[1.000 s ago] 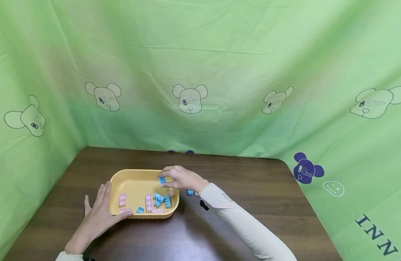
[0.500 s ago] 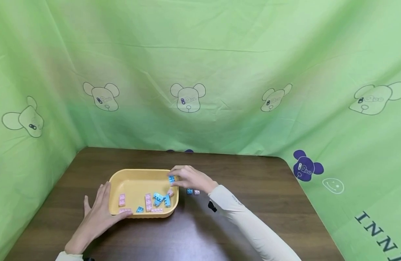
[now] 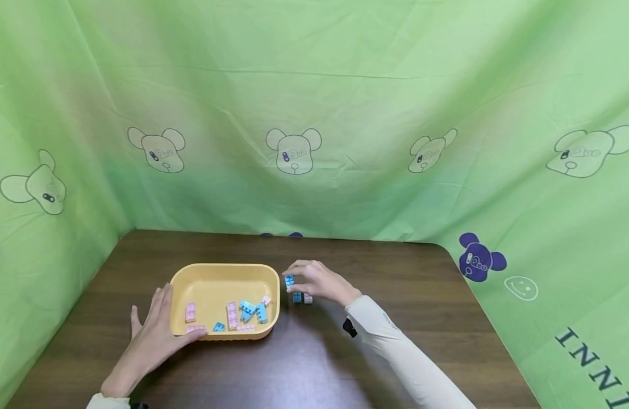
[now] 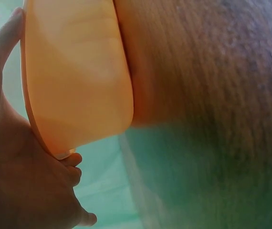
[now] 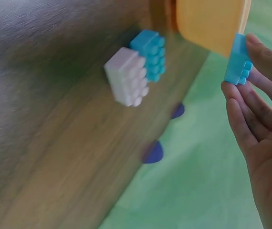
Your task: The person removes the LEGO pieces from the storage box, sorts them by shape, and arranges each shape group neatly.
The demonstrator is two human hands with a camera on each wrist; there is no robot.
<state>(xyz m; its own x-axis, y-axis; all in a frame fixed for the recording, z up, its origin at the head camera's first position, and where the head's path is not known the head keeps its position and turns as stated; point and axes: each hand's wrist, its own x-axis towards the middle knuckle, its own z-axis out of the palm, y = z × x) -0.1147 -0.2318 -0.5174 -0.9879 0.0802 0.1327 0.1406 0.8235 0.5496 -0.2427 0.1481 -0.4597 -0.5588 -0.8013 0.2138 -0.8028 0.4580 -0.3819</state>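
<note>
My right hand (image 3: 321,283) pinches a light blue toy building block (image 5: 236,59) between thumb and fingertips, just right of the yellow tray (image 3: 214,287). In the right wrist view the block stands upright in the fingers, its studs facing the palm side. Just in front of that hand, a blue block (image 5: 148,50) and a pale pink block (image 5: 124,76) stand side by side on the table. My left hand (image 3: 153,339) rests against the tray's left front corner, fingers along the left side and thumb along the front rim.
Inside the tray lie pink blocks (image 3: 232,316) and blue blocks (image 3: 248,308), mostly toward its front and right. The brown wooden table (image 3: 386,318) extends to the right. A green curtain (image 3: 345,113) with bear prints hangs behind and at the sides.
My right hand has carried the blue block from above the tray's right part, over the right rim, to beside the tray. The left hand has stayed at the tray corner.
</note>
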